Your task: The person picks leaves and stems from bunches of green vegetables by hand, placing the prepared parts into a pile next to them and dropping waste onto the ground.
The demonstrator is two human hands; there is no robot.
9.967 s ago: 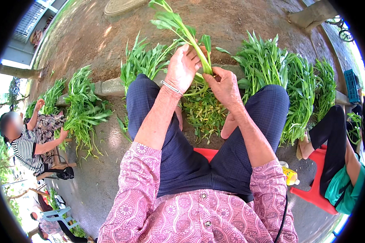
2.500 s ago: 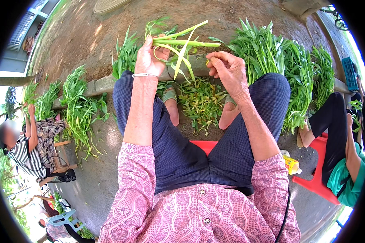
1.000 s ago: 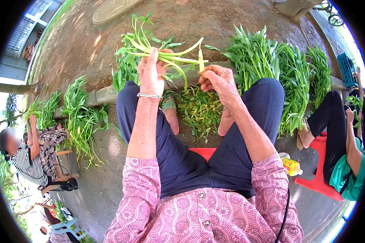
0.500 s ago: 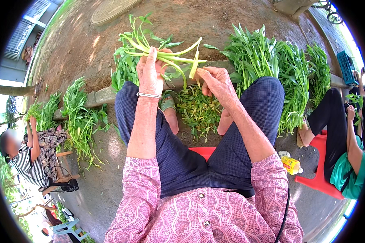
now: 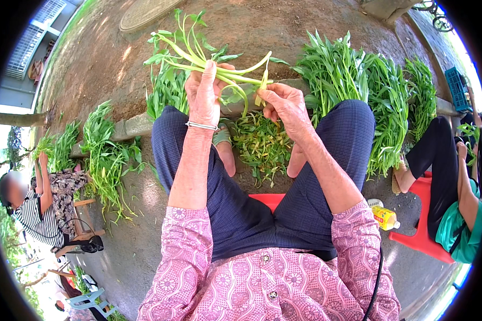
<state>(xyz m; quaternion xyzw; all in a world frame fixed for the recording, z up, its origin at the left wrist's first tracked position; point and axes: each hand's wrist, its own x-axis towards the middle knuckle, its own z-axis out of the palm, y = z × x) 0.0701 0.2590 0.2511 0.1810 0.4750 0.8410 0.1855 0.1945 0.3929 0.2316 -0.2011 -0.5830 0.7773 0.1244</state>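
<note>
At the upper middle, the left hand grips green stems and the right hand pinches a thin yellowish strip, so pulling too hard could snap a stem.

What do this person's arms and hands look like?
Both sleeves are pink with flowers and wavy lines. The left hand has a silvery bracelet at its wrist; the right hand, none. A thin black cable runs by the right sleeve.

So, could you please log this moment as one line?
left hand: holds leafy green stems | right hand: pinches pale yellow-green leaf | between feet: leaf pile
</note>
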